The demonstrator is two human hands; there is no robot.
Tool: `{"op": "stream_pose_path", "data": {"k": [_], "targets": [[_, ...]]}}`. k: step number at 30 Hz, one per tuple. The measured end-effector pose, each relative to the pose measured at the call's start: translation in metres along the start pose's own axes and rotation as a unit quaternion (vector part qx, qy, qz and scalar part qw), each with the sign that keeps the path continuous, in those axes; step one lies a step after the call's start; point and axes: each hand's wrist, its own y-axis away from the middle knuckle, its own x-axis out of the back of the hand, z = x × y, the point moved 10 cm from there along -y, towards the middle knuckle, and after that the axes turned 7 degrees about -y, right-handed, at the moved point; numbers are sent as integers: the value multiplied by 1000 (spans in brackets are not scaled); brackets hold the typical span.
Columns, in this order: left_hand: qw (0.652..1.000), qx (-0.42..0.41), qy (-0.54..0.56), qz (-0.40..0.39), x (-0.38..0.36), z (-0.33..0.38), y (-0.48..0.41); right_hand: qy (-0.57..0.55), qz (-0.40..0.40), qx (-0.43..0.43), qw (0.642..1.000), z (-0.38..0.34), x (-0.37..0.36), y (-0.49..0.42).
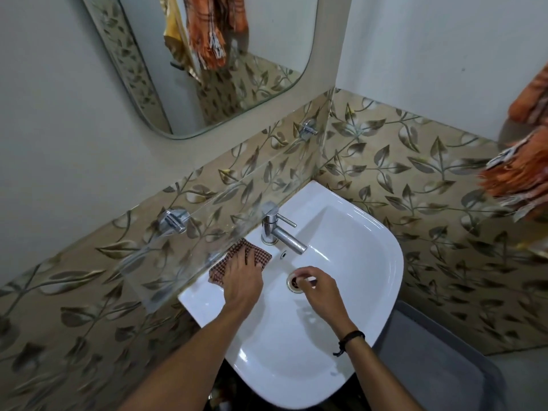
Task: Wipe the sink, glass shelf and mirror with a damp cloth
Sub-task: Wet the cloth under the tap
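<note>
1. Bathroom corner, leaf-pattern tiles; white sink (341,307) is the landmark, everything below is placed against it.
2. Tap (277,229) stands at the sink's back rim, spout pointing over the basin. Drain (295,281) sits at basin centre.
3. Left hand (241,280) lies flat, fingers spread, pressing a checked cloth (221,272) onto the sink's back-left ledge, just beside the tap base.
4. Right hand (318,287) hovers in the basin, fingertips pinched together over the drain. Whether it grips anything there, I cannot tell.
5. Glass shelf (189,221) projects from the wall above the sink's left-back edge, on chrome brackets. Mirror (225,54) hangs higher on the wall behind the sink.
6. Step in hand, by my read: the sink wipe, ledge section. Shelf and mirror look not yet started.
7. Next move likely calls for sweeping the cloth around the tap base and down into the basin, then lifting it to the shelf. Right hand should clear the drain first.
</note>
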Motion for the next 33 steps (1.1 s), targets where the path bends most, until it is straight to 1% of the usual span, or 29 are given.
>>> {"op": "stream_pose_path", "data": {"k": [3, 5, 6, 8, 10, 11, 13, 16, 18, 19, 22, 23, 25, 30, 33], "targets": [[999, -41, 27, 6, -15, 3, -8, 37, 112, 88, 989, -37, 28, 1], [997, -61, 45, -26, -24, 6, -15, 79, 146, 137, 977, -57, 36, -6], [995, -65, 55, -50, -29, 7, -19, 118, 143, 153, 971, -64, 34, -13], [989, -58, 86, -105, -38, 7, -28, 212, 95, 163, 959, -71, 18, -31], [984, -61, 124, -115, -38, 8, -38, 285, 43, 149, 946, -70, 0, -47], [980, -64, 145, -116, -36, 8, -42, 314, 31, 149, 937, -69, -8, -52], [972, -67, 181, -131, -35, 7, -46, 348, 41, 166, 922, -71, -17, -56], [965, -63, 215, -135, -32, 4, -52, 322, 73, 173, 928, -70, -15, -60], [962, -41, 237, -125, -27, 5, -55, 316, 73, 166, 931, -71, -13, -63], [961, -17, 255, -109, -24, 4, -56, 327, 67, 163, 928, -71, -14, -65], [948, 85, 306, -18, -11, 0, -56, 361, 44, 161, 918, -74, -13, -69], [944, 105, 314, -2, -12, 2, -56, 369, 36, 158, 915, -75, -12, -69], [944, 119, 308, 6, -19, 6, -56, 374, 27, 148, 915, -75, -11, -71], [959, 143, 244, -2, -21, 2, -45, 339, 34, 122, 932, -72, -10, -74], [959, 169, 229, 14, -18, 10, -38, 325, 36, 110, 938, -69, -9, -74]]}}
